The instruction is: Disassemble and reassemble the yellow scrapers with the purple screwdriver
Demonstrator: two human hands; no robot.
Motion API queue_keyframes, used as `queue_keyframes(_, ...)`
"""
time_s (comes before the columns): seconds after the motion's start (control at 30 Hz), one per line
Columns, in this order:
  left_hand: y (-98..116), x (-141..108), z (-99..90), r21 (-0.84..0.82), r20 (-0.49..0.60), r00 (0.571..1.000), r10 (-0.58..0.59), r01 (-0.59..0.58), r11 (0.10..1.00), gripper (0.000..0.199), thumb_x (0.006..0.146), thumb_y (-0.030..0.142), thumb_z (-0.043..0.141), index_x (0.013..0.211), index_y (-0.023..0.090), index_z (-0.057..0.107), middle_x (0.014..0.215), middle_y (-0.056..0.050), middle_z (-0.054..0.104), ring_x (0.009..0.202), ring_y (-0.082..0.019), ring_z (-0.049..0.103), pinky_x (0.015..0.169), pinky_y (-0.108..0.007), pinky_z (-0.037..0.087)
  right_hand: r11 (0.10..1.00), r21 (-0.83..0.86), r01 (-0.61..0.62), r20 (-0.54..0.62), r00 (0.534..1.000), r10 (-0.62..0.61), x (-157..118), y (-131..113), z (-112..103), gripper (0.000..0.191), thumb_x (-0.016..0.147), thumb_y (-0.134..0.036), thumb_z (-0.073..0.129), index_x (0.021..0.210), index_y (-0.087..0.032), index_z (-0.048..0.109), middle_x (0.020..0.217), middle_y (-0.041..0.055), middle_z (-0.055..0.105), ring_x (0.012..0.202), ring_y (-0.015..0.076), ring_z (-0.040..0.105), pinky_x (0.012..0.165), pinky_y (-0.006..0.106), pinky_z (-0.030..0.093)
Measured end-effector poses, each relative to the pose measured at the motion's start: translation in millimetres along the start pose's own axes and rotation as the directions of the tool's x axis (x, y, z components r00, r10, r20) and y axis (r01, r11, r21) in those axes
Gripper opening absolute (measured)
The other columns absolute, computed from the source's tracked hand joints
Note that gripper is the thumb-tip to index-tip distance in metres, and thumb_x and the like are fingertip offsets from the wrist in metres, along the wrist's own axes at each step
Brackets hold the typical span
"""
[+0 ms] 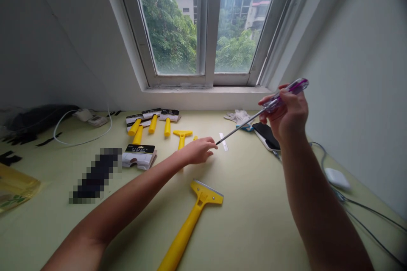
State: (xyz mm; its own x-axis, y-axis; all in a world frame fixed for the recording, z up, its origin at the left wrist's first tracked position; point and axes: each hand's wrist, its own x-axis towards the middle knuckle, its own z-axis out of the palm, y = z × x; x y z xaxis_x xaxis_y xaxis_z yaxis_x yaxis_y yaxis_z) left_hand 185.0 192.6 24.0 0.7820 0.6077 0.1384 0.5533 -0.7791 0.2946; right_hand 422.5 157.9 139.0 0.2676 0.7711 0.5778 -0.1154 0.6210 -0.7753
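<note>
My right hand (288,112) is raised and wrapped around the clear purple handle of a screwdriver (243,125), whose shaft slants down to the left. At the tip, my left hand (200,151) has its fingers bent and a little apart. One of its fingertips touches or nearly touches the tip; any small part there is too small to make out. Below the hands lies a yellow scraper (190,220) with a metal edge at its head. A second yellow scraper (182,134) lies partly hidden behind my left hand. A thin white strip (224,142) rests beyond the screwdriver tip.
Several packaged yellow-handled tools (152,123) lie at the back left, near a cardboard package (139,156). White gloves (238,117) and a dark phone (267,135) are at the back right. Cables (365,207) and a white case (337,179) line the right side. A window stands behind the table.
</note>
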Motion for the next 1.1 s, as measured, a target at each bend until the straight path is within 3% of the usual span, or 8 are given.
queue_keyframes(0.13,38,-62,-10.3,0.029,-0.085,0.983,-0.163,0.166,0.986,0.026,0.093,0.029,0.041,0.095,0.019,0.065,0.087,-0.005,0.065,0.074,-0.017,0.06,0.067,-0.028,0.045,1.0,-0.01,-0.002,0.034,0.999,0.003,0,-1,3,0.015,0.084,-0.032,0.055,0.095,-0.027,0.046,0.065,-0.0003,0.064,0.036,0.0159,0.052,0.029,0.027,0.036)
queue_keyframes(0.23,72,-110,-0.5,-0.014,0.024,0.977,-0.21,0.21,0.978,0.04,0.09,0.048,0.046,0.121,0.025,0.055,0.092,-0.004,0.065,0.075,-0.018,0.061,0.068,-0.029,0.047,0.999,-0.038,-0.025,0.12,0.992,0.03,-7,-1,13,0.024,0.083,-0.028,0.056,0.104,-0.028,0.044,0.064,-0.0023,0.065,0.031,0.0148,0.05,0.026,0.025,0.035)
queue_keyframes(0.33,85,-132,14.3,0.0,0.119,0.98,-0.162,0.163,0.987,0.049,0.083,0.051,0.054,0.128,0.034,0.049,0.098,-0.004,0.065,0.085,-0.022,0.063,0.068,-0.03,0.048,0.992,-0.113,-0.053,0.244,0.967,0.08,-23,2,28,0.046,0.082,-0.026,0.059,0.123,-0.032,0.036,0.065,-0.0054,0.063,0.031,0.0129,0.049,0.027,0.023,0.037)
queue_keyframes(0.47,64,-117,21.6,0.0,0.081,0.972,-0.221,0.221,0.975,0.041,0.086,0.036,0.051,0.127,0.032,0.053,0.098,-0.004,0.068,0.085,-0.021,0.065,0.072,-0.029,0.048,0.968,-0.246,-0.037,0.368,0.921,0.129,-47,11,42,0.049,0.085,-0.03,0.059,0.128,-0.031,0.034,0.064,-0.0068,0.058,0.034,0.0099,0.048,0.029,0.022,0.04)
queue_keyframes(0.67,29,-97,19.0,-0.061,-0.029,0.956,-0.292,0.29,0.955,0.038,0.086,0.037,0.052,0.122,0.029,0.059,0.107,-0.004,0.07,0.094,-0.022,0.064,0.079,-0.03,0.048,0.978,-0.205,0.047,0.303,0.953,0.018,-53,26,51,0.037,0.088,-0.032,0.058,0.116,-0.03,0.034,0.065,-0.009,0.05,0.039,0.0101,0.049,0.036,0.024,0.043)
queue_keyframes(0.83,27,-99,20.5,-0.055,-0.026,0.957,-0.291,0.289,0.956,0.041,0.086,0.043,0.052,0.124,0.031,0.06,0.091,-0.003,0.072,0.08,-0.021,0.065,0.069,-0.028,0.046,0.904,-0.347,0.25,0.255,0.953,-0.165,-53,36,53,0.026,0.092,-0.034,0.051,0.112,-0.027,0.036,0.067,-0.0048,0.053,0.053,0.014,0.052,0.051,0.029,0.045)
queue_keyframes(1.1,24,-99,22.4,-0.064,-0.025,0.954,-0.298,0.296,0.953,0.044,0.086,0.046,0.051,0.126,0.032,0.059,0.084,-0.002,0.071,0.074,-0.02,0.064,0.064,-0.027,0.043,0.948,-0.247,0.2,0.186,0.97,-0.156,-64,53,61,0.022,0.094,-0.033,0.048,0.111,-0.029,0.035,0.068,-0.0044,0.053,0.055,0.0146,0.051,0.053,0.029,0.044)
